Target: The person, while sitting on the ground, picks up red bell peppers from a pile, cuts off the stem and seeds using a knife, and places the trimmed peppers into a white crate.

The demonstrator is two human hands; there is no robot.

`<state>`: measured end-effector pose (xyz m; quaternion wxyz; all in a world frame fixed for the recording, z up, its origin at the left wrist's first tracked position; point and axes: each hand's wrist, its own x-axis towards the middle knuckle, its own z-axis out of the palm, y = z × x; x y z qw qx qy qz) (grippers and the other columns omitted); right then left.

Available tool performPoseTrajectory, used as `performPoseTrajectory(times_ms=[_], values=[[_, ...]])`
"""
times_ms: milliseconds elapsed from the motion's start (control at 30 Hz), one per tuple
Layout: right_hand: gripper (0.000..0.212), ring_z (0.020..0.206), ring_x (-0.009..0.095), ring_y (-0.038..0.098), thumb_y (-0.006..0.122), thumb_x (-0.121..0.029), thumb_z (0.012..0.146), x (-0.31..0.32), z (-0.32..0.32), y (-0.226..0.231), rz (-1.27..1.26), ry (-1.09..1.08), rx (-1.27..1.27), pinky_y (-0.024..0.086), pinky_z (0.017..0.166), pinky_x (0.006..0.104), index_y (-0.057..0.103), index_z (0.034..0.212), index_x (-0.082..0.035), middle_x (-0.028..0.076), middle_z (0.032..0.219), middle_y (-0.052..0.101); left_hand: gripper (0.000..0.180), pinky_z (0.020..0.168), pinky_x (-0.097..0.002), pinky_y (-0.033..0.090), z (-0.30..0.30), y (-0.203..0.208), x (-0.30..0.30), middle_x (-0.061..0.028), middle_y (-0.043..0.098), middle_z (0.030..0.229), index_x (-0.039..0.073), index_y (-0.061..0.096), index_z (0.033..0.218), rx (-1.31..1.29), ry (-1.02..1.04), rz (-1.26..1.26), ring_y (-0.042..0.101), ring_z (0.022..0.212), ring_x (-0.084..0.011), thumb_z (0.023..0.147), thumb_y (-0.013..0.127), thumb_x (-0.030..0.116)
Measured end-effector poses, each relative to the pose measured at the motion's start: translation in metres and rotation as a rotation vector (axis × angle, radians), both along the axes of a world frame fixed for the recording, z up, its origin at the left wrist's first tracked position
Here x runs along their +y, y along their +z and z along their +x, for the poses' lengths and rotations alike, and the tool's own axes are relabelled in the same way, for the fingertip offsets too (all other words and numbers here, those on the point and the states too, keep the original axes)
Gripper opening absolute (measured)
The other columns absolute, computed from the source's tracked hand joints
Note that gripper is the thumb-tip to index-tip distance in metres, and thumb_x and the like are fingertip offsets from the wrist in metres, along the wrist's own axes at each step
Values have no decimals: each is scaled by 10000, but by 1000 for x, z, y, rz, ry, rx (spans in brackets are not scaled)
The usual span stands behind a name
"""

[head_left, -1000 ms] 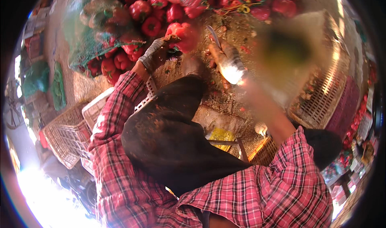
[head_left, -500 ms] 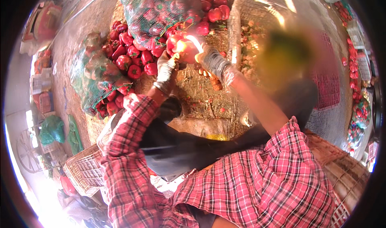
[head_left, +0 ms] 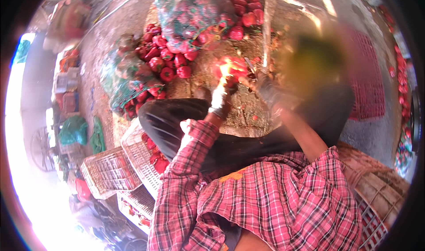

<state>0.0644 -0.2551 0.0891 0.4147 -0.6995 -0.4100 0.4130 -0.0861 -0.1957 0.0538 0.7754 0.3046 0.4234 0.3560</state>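
A red bell pepper (head_left: 237, 66), partly washed out by strong sunlight, is held over the littered ground in front of me. My left hand (head_left: 223, 90), wrapped in a light glove or band at the wrist, is closed around its near left side. Close to the pepper's right side is my right hand (head_left: 263, 82), in a grey wrap and blurred by motion. Its fingers are closed on a thin knife (head_left: 250, 65), whose blade points up beside the pepper. Loose red bell peppers (head_left: 168, 60) lie heaped just beyond, to the left.
Two green net bags, one far (head_left: 192, 18) and one left (head_left: 126, 74), hold peppers. A clear-sided crate (head_left: 266, 29) with scraps stands ahead right, near a pink crate (head_left: 365, 78). Pale plastic crates (head_left: 110, 173) sit by my left knee. A blurred yellow-green shape hangs at right.
The pepper and both hands have come nearer to me, away from the heap and far net bag. My view has shifted left, bringing more of the crates by my knee into sight.
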Motion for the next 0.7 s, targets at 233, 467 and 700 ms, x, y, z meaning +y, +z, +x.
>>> performPoseTrajectory(times_ms=[233, 467, 700], values=[[355, 754, 162, 620, 666, -194, 744, -5, 11, -27, 125, 14, 455, 505, 677, 274, 593, 1016, 21, 108, 833, 647, 419, 756, -412, 502, -1, 23, -32, -72, 600, 1034, 92, 423, 1216, -279, -157, -112, 609, 892, -237, 866, 549, 285], [370, 730, 237, 642, 708, -360, 653, -4, -1, -5, -108, 87, -48, 491, 671, 347, 661, 897, -86, 114, 774, 662, 281, 597, -320, 528, 7, 22, -43, -36, 540, 927, 126, 432, 1158, -78, -18, 15, 567, 716, -167, 904, 500, 225], [111, 692, 100, 587, 646, -139, 728, -13, -4, 0, 151, -33, 775, 469, 645, 242, 689, 805, -71, 39, 798, 651, 419, 673, -284, 500, 7, 23, -32, -63, 567, 1121, 78, 434, 1245, -272, -190, -10, 588, 902, -171, 927, 430, 351]])
